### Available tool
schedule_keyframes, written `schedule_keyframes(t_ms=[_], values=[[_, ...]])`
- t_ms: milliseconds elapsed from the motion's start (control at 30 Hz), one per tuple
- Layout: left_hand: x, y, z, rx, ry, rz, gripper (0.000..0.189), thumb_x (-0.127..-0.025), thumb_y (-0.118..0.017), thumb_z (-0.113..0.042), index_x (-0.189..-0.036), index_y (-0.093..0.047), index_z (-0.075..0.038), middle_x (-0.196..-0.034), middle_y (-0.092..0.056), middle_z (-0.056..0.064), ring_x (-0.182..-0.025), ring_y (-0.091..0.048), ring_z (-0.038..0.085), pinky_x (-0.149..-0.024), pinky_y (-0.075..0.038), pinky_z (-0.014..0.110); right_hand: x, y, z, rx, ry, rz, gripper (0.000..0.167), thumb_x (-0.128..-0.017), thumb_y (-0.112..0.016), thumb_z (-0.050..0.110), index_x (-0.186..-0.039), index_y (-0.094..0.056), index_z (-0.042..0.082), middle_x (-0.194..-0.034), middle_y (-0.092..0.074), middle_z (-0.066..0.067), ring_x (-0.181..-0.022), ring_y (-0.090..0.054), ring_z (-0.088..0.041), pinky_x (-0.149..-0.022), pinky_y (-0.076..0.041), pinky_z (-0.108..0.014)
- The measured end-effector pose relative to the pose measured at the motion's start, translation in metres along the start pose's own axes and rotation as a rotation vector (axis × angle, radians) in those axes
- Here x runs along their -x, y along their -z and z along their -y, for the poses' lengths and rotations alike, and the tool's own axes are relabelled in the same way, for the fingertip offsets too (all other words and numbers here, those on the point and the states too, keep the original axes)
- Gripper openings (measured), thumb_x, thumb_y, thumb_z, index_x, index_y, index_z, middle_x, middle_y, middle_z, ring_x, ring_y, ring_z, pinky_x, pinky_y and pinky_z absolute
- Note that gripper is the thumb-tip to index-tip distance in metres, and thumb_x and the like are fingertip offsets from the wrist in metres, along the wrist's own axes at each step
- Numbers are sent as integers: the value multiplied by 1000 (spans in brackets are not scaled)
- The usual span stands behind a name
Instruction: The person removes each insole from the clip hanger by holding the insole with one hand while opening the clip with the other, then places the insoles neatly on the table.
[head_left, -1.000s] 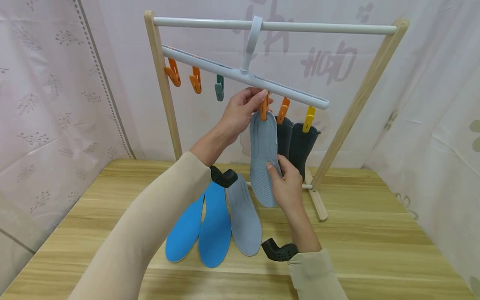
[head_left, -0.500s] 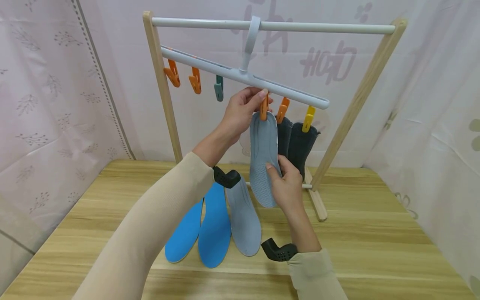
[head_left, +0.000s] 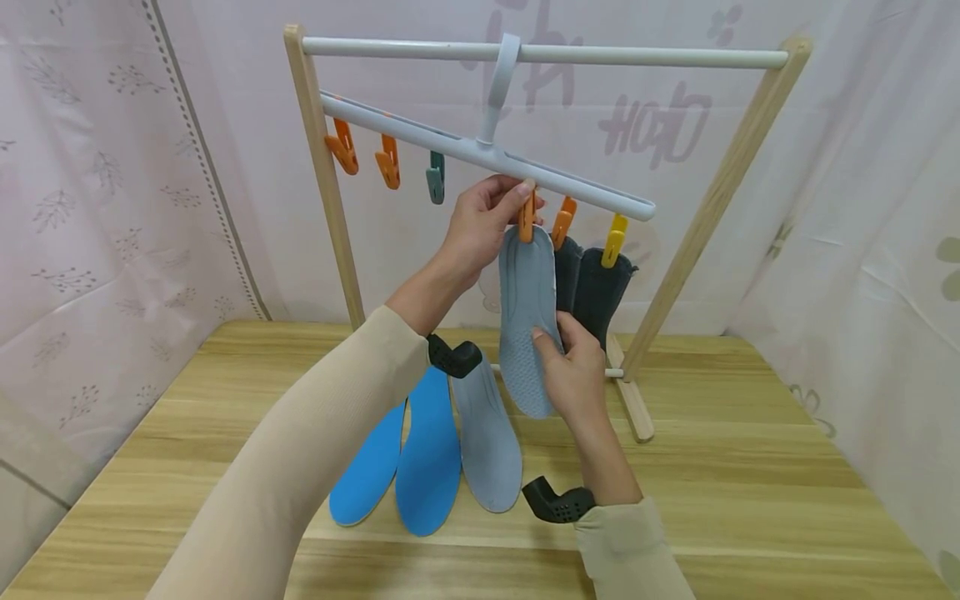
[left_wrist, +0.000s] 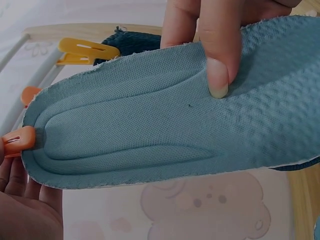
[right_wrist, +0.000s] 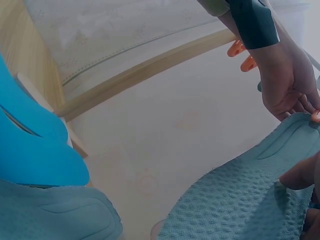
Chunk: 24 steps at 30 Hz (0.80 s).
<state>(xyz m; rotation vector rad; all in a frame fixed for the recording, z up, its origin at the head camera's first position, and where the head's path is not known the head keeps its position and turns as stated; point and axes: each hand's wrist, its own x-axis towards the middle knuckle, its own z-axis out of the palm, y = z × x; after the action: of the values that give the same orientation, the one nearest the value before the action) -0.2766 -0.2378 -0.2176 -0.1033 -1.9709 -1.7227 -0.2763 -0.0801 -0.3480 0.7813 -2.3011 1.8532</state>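
A grey-blue insole (head_left: 527,317) hangs upright below the white hanger (head_left: 450,143), its heel end in an orange clip (head_left: 527,218). My left hand (head_left: 480,221) pinches the top of that clip between thumb and fingers. Lower down, my right hand (head_left: 573,371) grips the insole's edge, thumb on the textured face and fingers behind. In the left wrist view the clip (left_wrist: 19,140) overlaps the heel edge of the insole (left_wrist: 125,115). Behind it, two dark insoles (head_left: 600,292) hang from another orange clip (head_left: 564,223) and a yellow clip (head_left: 614,242).
The hanger tilts down to the right on the rack's white rod (head_left: 637,56). Two orange clips (head_left: 387,162) and a green clip (head_left: 436,179) hang at left. On the wooden table (head_left: 750,467) lie two blue insoles (head_left: 429,467) and another grey insole (head_left: 491,442).
Both hands keep their hold on the clip and the insole. The view has shifted very slightly; nothing else visibly differs.
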Motion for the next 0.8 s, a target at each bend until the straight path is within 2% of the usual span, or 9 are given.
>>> schedule_keyframes(t_ms=[267, 433, 600, 800], values=[[1, -1, 0, 15, -11, -3, 30, -105, -56, -21, -125, -62, -1, -115, -69, 20, -89, -69, 14, -94, -59, 32, 0, 0, 0, 11, -27, -13, 29, -99, -60, 13, -126, -67, 5, -119, -73, -18, -106, -71, -32, -91, -56, -48], [2, 0, 0, 30, -18, -3, 29, -105, -56, -20, -124, -61, 0, -118, -68, 25, -89, -70, 15, -93, -60, 32, 0, -1, -1, 21, -41, -26, 28, -98, -60, 12, -123, -69, 4, -116, -74, -18, -103, -71, -31, -88, -56, -45], [2, -1, -1, 20, -11, -8, 29, -104, -57, -21, -124, -62, -1, -117, -68, 23, -89, -70, 14, -92, -61, 32, 0, -1, -2, 36, -35, -35, 27, -97, -60, 13, -122, -69, 6, -114, -75, -17, -99, -72, -29, -84, -55, -41], [2, 0, -1, 14, 4, -1, 29, -104, -57, -23, -124, -62, -2, -119, -68, 22, -90, -71, 15, -91, -61, 35, 1, -2, -5, 64, -64, -18, 26, -97, -60, 16, -119, -70, 9, -114, -76, -16, -98, -72, -30, -83, -55, -43]])
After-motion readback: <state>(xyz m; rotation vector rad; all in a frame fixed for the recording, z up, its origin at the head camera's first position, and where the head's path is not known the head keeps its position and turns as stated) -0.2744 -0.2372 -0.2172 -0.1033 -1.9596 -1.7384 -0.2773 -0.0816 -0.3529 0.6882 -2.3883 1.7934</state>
